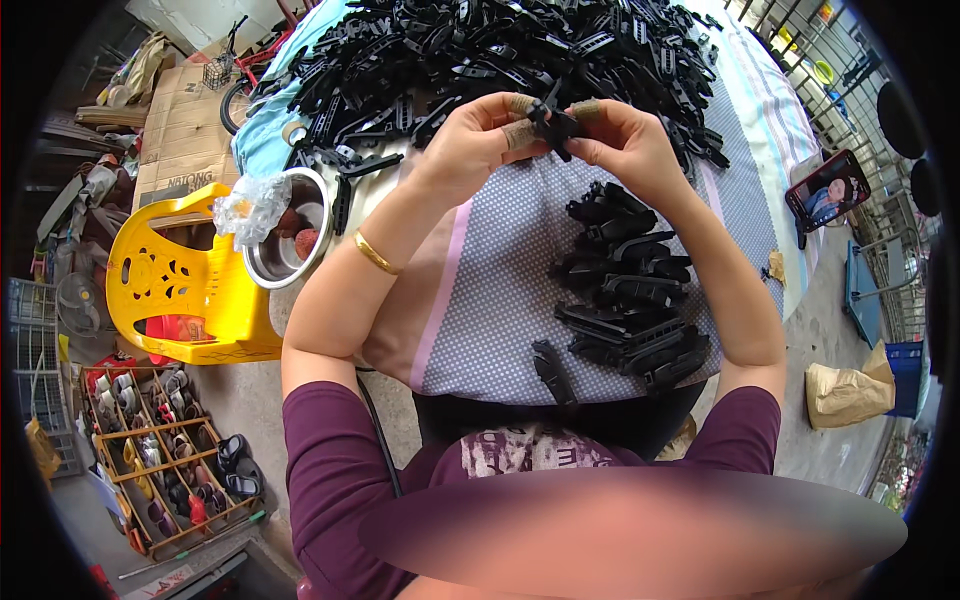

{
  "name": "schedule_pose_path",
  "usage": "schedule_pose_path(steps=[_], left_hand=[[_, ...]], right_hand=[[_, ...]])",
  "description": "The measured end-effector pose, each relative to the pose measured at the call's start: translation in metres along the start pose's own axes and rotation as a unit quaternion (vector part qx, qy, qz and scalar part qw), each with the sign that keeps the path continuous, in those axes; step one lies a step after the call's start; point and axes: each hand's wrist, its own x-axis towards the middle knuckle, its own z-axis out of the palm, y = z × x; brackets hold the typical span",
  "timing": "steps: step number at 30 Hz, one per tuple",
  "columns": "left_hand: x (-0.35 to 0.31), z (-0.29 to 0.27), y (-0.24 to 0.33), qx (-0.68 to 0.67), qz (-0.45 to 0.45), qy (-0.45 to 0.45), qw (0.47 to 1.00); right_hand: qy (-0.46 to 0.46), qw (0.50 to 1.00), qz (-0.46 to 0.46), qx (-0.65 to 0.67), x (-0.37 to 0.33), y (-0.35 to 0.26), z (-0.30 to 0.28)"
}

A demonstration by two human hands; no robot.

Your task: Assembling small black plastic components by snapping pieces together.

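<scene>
Both my hands meet above the cloth-covered table, at the near edge of a big heap of black plastic pieces point(480, 60). Between them is one small black plastic piece point(553, 128) with jutting arms; its exact kind I cannot make out. My left hand point(478, 140) pinches it from the left, with tan tape wrapped round the fingers. From the right, my right hand point(622, 140), also taped, grips it with thumb and fingers. Closer to me, a stack of similar black pieces point(630, 290) lies in rough rows, with a single piece point(552, 372) beside it.
A metal bowl point(318, 250) with reddish round things and a clear plastic bag point(250, 208) sits by a yellow chair point(160, 270) at left. A phone point(828, 190) stands at the table's right edge. A shoe rack point(165, 450) is lower left, a paper bag point(845, 390) at right.
</scene>
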Motion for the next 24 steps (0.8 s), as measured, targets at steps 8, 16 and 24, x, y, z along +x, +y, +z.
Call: schedule_pose_path(steps=[8,16,24], left_hand=[[-0.006,0.03,-0.015,-0.04,-0.039,0.157,0.986],[-0.011,0.036,-0.013,-0.053,0.02,0.169,0.984],[-0.011,0.032,-0.014,-0.086,0.001,0.185,0.979]], right_hand=[[0.088,0.96,-0.078,-0.252,-0.009,-0.015,0.017],[0.1,0.848,-0.245,-0.459,-0.013,-0.022,0.025],[0.085,0.865,-0.255,-0.424,-0.013,-0.019,0.028]])
